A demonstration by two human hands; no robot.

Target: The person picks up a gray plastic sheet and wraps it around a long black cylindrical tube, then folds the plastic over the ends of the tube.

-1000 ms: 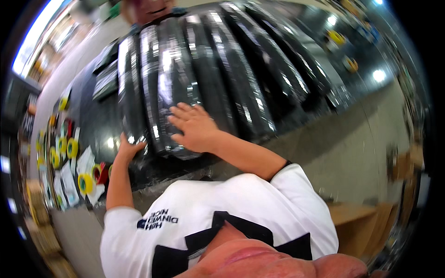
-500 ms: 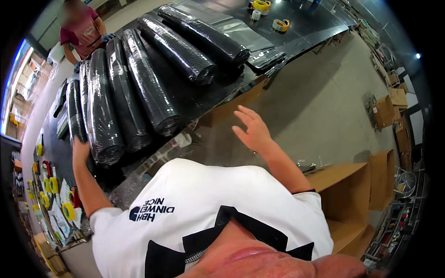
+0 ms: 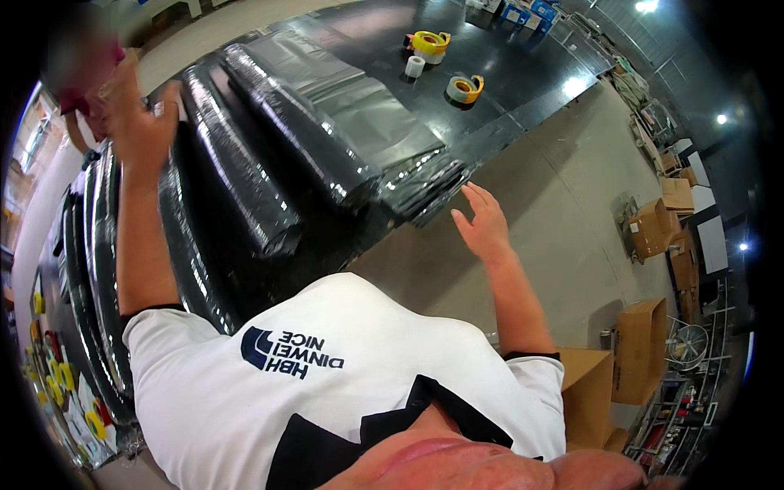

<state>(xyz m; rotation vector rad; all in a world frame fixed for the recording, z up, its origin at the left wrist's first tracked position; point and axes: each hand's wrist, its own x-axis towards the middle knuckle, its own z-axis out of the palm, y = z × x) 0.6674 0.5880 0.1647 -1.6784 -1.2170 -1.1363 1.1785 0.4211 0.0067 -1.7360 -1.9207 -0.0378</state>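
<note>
Several black plastic-wrapped rolls [image 3: 245,167] lie side by side on a dark table. My left hand [image 3: 143,122] is raised over the left part of the row, its fingers spread and nothing in it; it hides parts of the rolls beneath. At the right end of the row, another black roll [image 3: 298,126] lies beside a flat pile of grey plastic sheets [image 3: 347,102]. Just off the table's near edge, close to the pile's folded end, my right hand [image 3: 485,224] hangs open in the air, holding nothing.
Toward the far side of the table [image 3: 523,90] stand a yellow tape roll [image 3: 430,43], a small white roll [image 3: 415,67] and a tape dispenser [image 3: 464,90]. Cardboard boxes [image 3: 639,351] sit on the floor at right. A person [image 3: 82,90] stands at the far left, blurred.
My left hand has left the near end of a roll and swung up and forward over the row. My right hand has shifted slightly right. The view has turned, so the rolls appear further left.
</note>
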